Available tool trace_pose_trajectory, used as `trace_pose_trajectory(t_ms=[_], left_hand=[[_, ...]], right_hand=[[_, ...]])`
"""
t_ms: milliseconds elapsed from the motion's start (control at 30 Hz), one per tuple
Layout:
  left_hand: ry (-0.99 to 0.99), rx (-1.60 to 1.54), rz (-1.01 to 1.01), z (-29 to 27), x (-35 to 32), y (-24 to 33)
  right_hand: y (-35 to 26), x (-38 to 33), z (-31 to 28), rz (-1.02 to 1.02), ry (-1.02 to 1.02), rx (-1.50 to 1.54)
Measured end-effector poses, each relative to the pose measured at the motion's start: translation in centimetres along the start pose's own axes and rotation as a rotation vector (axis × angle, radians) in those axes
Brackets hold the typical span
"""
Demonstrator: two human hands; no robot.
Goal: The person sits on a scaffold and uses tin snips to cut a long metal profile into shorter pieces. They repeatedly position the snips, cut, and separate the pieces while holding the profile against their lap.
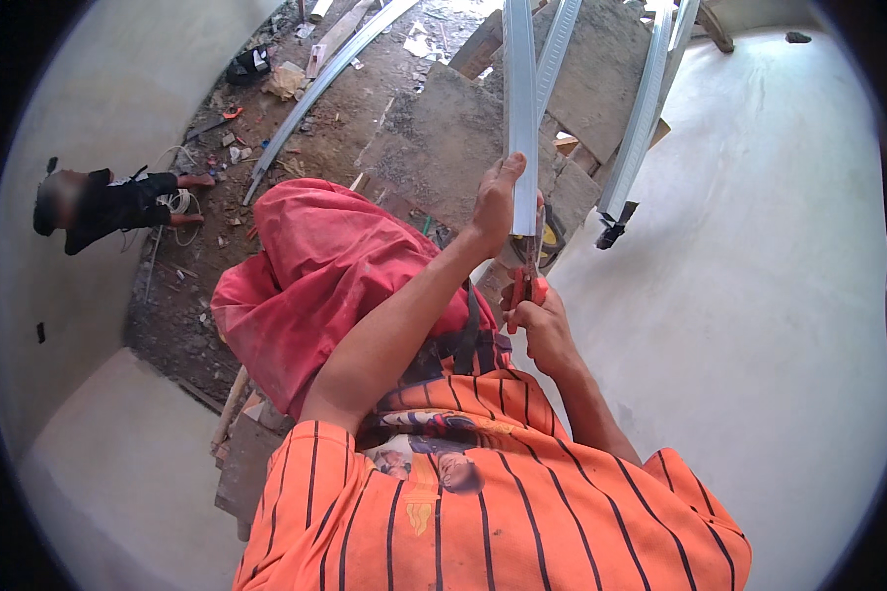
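Note:
My left hand point(498, 202) is closed round the near end of a long silvery metal channel point(522, 108), thumb lying along its edge. The channel runs away from me, up past the top of the view. My right hand point(544, 325) grips the red handles of a pair of tin snips point(537, 289). Their blades point away from me and meet the cut end of the channel just below my left hand. How far the blades are parted cannot be made out. A ridged metal strip point(559, 54) lies just right of the channel.
More metal channels point(636, 118) lean at the right, one with a black-wrapped end point(616, 227). Worn boards point(434, 148) sit beyond my red-trousered knees. A curved metal strip point(325, 89) crosses the littered floor. Another person point(118, 202) in black sits by the left wall, near white cable point(179, 202).

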State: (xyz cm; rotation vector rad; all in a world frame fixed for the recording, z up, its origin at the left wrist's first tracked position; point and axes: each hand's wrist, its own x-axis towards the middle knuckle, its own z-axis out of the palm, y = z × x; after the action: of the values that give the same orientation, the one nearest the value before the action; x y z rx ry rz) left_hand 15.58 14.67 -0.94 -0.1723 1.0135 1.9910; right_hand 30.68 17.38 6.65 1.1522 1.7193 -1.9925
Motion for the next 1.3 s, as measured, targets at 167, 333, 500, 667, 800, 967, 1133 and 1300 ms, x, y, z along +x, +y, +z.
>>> trace_pose_trajectory(t_ms=[167, 333, 500, 667, 800, 967, 1133, 1300], left_hand=[[-0.03, -0.064, -0.017, -0.4, 0.3, -0.1], [-0.003, -0.028, 0.0, -0.3, 0.9, -0.8], [-0.049, -0.098, -0.051, -0.3, 1.2, -0.9], [-0.019, -0.055, -0.023, -0.1, 0.6, -0.4], [-0.002, -0.051, -0.039, -0.1, 0.3, -0.1], [0.017, -0.034, 0.008, -0.2, 0.6, -0.3], [0.006, -0.027, 0.027, -0.3, 0.9, -0.5], [0.015, -0.027, 0.046, -0.2, 1.1, -0.8]], right_hand=[[-0.1, 0.3, -0.9, -0.019, -0.092, -0.05], [-0.1, 0.3, -0.7, -0.024, -0.016, -0.073], [0.7, 0.4, 0.0, 0.023, -0.142, 0.206], [1.0, 0.5, -0.3, 0.03, -0.088, 0.096], [0.1, 0.1, -0.1, 0.017, -0.045, 0.109], [1.1, 0.8, -0.7, -0.093, -0.033, -0.018], [0.5, 0.7, -0.7, -0.088, 0.016, -0.078], [1.2, 0.9, -1.1, -0.11, 0.034, -0.116]])
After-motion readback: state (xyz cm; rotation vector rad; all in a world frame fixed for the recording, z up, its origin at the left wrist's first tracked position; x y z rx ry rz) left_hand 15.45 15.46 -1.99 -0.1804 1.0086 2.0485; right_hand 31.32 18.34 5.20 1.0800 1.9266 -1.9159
